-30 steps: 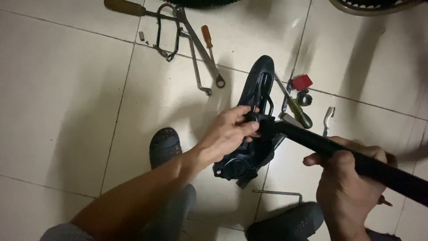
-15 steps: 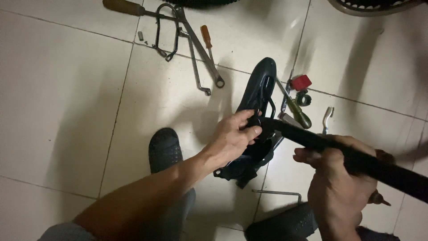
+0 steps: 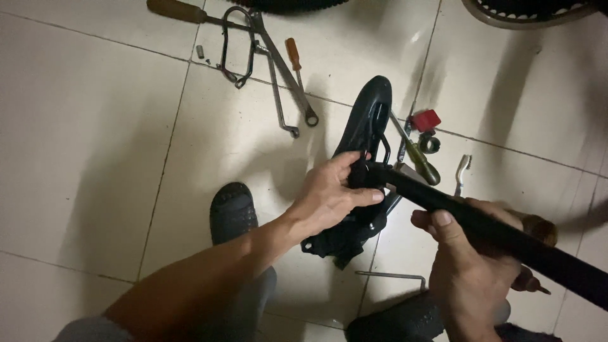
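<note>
Black plastic and dark metal fill the middle of the frame: a bicycle saddle (image 3: 366, 133) lies upside down on the pale tiled floor (image 3: 95, 158), its narrow nose pointing toward the top centre, its rails and clamp facing up. A black seat post (image 3: 494, 234) runs from that clamp down toward the lower right corner.

The left hand (image 3: 329, 196), just left of centre, is closed over the clamp where post meets saddle, fingers curled round the black hardware and thumb lying along it. The right hand (image 3: 468, 272), lower right, is wrapped shut around the seat post from below, thumb on top; a brown wooden tool handle (image 3: 538, 229) shows just behind it, though I cannot tell whether that hand holds it too.

From where I stand the saddle looks light but awkward: a stiff moulded shell, smooth enough to slide on tile, with thin rails that could pinch fingers. The post seems rigid and makes a long lever, so it looks like the surest place to hold; the clamp looks like the place to steady the joint.

A green-handled screwdriver (image 3: 421, 163), a small red block (image 3: 425, 120) and a bent bright metal piece (image 3: 462, 172) lie right of the saddle. Spanners (image 3: 285, 82), an orange-handled screwdriver (image 3: 293, 56) and a bent wire frame (image 3: 235, 47) sit at upper centre. An allen key (image 3: 392, 276) rests at the bottom, between two dark sandals (image 3: 233, 212).
</note>
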